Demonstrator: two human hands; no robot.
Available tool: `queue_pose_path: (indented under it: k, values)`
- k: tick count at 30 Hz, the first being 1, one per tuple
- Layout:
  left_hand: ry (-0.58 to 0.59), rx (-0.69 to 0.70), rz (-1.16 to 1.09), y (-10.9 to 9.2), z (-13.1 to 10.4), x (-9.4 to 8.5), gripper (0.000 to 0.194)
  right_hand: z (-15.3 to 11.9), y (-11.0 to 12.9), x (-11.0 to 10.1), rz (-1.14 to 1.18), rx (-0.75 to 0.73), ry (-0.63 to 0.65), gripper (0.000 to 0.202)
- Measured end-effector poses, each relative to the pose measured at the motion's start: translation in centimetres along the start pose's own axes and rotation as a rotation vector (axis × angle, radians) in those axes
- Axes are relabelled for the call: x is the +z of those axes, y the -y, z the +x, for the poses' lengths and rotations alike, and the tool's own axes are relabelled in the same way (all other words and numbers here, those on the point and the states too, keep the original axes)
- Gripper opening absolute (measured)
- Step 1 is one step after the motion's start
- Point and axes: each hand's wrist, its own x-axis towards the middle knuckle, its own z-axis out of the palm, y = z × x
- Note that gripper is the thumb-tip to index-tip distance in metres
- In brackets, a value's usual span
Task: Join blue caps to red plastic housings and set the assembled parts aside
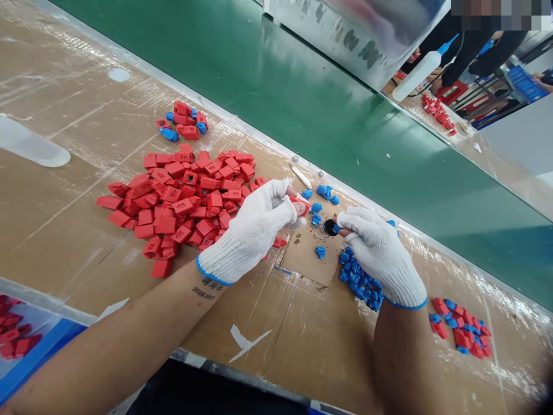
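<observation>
My left hand (259,216), in a white knit glove with bare fingertips, is closed on a red plastic piece (301,206). To its right, my right hand (374,245), gloved the same way, pinches a small blue plastic piece (337,229), mostly hidden by the fingers. That piece is at a small round container with a dark inside (329,227); whether they touch I cannot tell. Several loose blue pieces (316,208) lie between my hands. A heap of blue pieces (356,279) sits under my right hand, and a large heap of red pieces (181,202) lies left of my left hand.
Red pieces with blue parts lie in a far cluster (185,121) and a right cluster (464,328). A white bottle (30,141) lies at left. A stained cardboard square (309,253) is between my hands. Beyond runs a green belt (302,86); a co-worker's dark sleeve (458,57) shows behind.
</observation>
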Motion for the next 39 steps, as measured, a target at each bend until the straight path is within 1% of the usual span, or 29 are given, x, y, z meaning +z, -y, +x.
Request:
queue_pose_path:
  k: [4, 7, 9, 11, 14, 17, 20, 23, 26, 29, 34, 37, 39]
  values:
    - [-0.007, 0.000, 0.005, 0.0, 0.0, 0.0, 0.021, -0.2, 0.1, -0.3, -0.013, 0.016, -0.004, 0.024]
    - [0.017, -0.027, 0.006, -0.1, -0.1, 0.0, 0.022, -0.4, 0.3, -1.0, 0.001, 0.033, -0.054, 0.023]
    - [0.046, -0.043, 0.032, 0.0, -0.3, 0.1, 0.025, -0.7, 0.5, -1.5, 0.030, 0.038, -0.121, 0.020]
    - [0.084, -0.039, 0.066, 0.2, -0.4, 0.1, 0.026, -1.0, 0.9, -2.0, 0.075, 0.039, -0.224, 0.017]
    - [0.169, -0.026, 0.056, 0.9, -0.6, 0.2, 0.025, -1.6, 1.6, -2.3, 0.152, 0.039, -0.357, 0.015]
    - [0.254, -0.005, 0.055, 1.5, -0.7, 0.2, 0.025, -2.2, 2.3, -2.4, 0.221, 0.041, -0.431, 0.018]
    - [0.294, -0.007, 0.062, 1.9, -0.9, 0.2, 0.025, -2.6, 3.0, -2.2, 0.277, 0.048, -0.480, 0.019]
    - [0.295, -0.068, -0.009, 2.0, -1.2, 0.4, 0.027, -2.6, 3.8, -2.1, 0.321, 0.026, -0.486, 0.019]
    - [0.317, -0.110, -0.028, 1.8, -1.4, 0.5, 0.023, -2.3, 4.7, -2.2, 0.324, -0.009, -0.444, 0.015]
    - [0.364, -0.109, 0.005, 1.7, -1.5, 0.6, 0.018, -2.2, 5.2, -2.4, 0.320, -0.036, -0.418, 0.015]
    - [0.405, -0.100, -0.004, 2.1, -1.5, 0.4, 0.019, -2.3, 5.3, -2.4, 0.328, -0.054, -0.383, 0.023]
    - [0.429, -0.093, 0.007, 2.2, -1.5, 0.2, 0.018, -2.0, 5.6, -2.3, 0.330, -0.103, -0.364, 0.016]
    - [0.422, -0.093, -0.003, 2.2, -1.5, 0.2, 0.018, -1.6, 5.9, -2.3, 0.316, -0.134, -0.356, 0.010]
